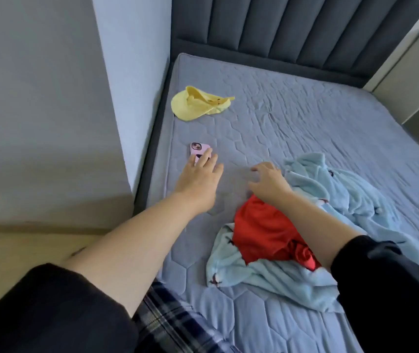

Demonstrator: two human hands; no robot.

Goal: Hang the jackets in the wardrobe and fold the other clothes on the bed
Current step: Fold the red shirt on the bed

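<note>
Clothes [261, 233] are lying crumpled at lower right on the bed [305, 110], while the flat left hand [198, 174] is touching a phone [198, 148], probably clearing folding space, and the right hand [269, 180] is hovering spread, empty.

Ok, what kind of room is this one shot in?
Most likely a home bedroom: a quilted mattress against a padded headboard, with loose clothes and a phone lying on it.
</note>
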